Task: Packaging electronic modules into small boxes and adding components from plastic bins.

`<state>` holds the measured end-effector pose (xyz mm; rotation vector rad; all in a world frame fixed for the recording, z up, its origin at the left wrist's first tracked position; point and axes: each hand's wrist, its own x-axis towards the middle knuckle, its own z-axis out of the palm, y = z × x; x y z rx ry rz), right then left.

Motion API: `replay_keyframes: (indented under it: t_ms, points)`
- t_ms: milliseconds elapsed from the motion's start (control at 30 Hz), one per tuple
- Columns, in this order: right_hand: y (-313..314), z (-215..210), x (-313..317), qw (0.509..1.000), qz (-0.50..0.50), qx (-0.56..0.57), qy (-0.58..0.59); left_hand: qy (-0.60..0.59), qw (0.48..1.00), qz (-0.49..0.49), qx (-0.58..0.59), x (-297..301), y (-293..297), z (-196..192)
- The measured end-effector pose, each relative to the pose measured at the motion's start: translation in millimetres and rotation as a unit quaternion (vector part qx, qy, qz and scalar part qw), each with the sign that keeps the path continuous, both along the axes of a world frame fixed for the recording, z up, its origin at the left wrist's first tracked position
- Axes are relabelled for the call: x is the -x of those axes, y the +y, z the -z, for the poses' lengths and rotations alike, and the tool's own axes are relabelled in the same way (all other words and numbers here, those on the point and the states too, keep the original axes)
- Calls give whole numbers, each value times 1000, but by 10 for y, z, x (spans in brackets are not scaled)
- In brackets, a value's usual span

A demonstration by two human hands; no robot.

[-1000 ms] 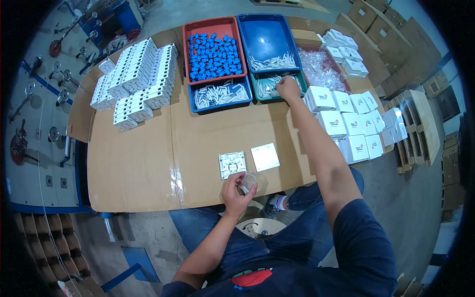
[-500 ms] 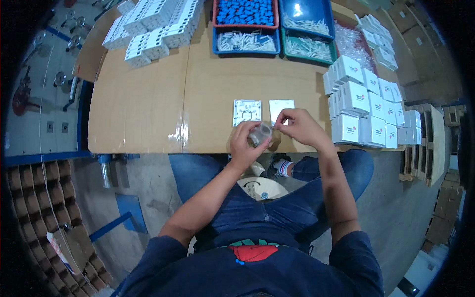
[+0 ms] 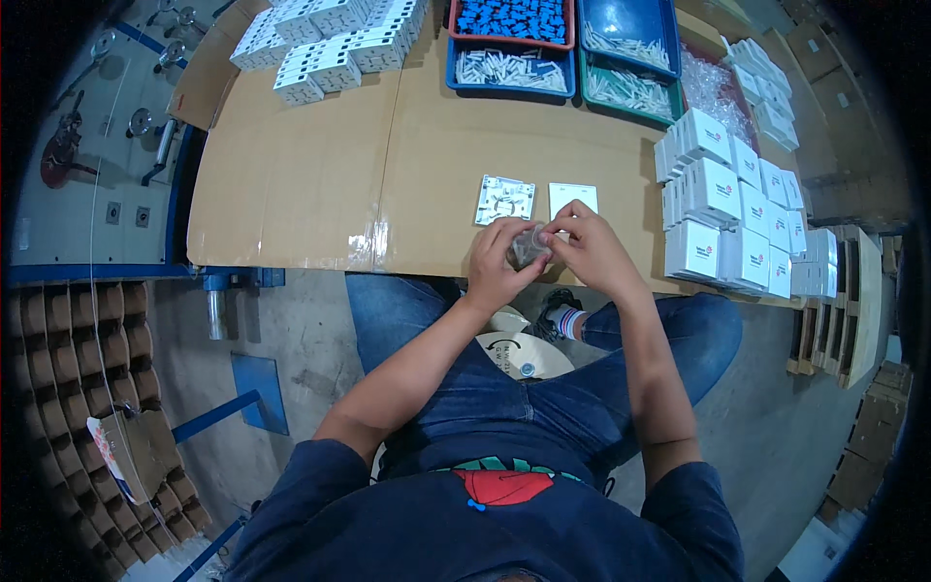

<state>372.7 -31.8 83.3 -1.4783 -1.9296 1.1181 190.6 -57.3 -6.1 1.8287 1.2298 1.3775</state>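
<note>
My left hand (image 3: 494, 266) is wrapped round a small see-through plastic cup (image 3: 526, 249), held tilted over the front edge of the table. At the mouth of this cup is my right hand (image 3: 590, 251), its thumb and fingers pinched together. Whatever those fingertips hold, if anything, is too small to make out, and so is what lies in the cup. Just beyond my left hand, an open white square plastic housing (image 3: 505, 200) lies with its inner parts facing up. A flat white square cover (image 3: 572, 195) rests to its right, beyond my right hand.
Cardboard (image 3: 291, 184) covers the table. Stacked white boxes (image 3: 718, 194) stand at the right, and rows of white housings (image 3: 339, 44) at the far left. Along the back are a red tray (image 3: 512, 41) of blue parts, and blue (image 3: 511, 92) and green (image 3: 630, 114) trays of white pieces.
My right hand has moved from beside the cup to its mouth. The cup is now partly covered by my fingers. The whole view has shifted slightly.
</note>
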Motion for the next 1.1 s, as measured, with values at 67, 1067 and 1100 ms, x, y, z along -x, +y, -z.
replay_keyframes:
  t_ms: [67, 1067, 1100]
  points:
    - [12, -44, -21, 1000, 10, 10, 7, 1, 1000, 0, -4, 13, 9, -10]
    - [3056, -36, -1446, 889, 296, -216, -274, 17, 997, -50, 59, -55, 3, 64]
    - [3148, 7, -1522, 888, 284, -216, -292, 27, 996, -59, 57, -72, 2, 67]
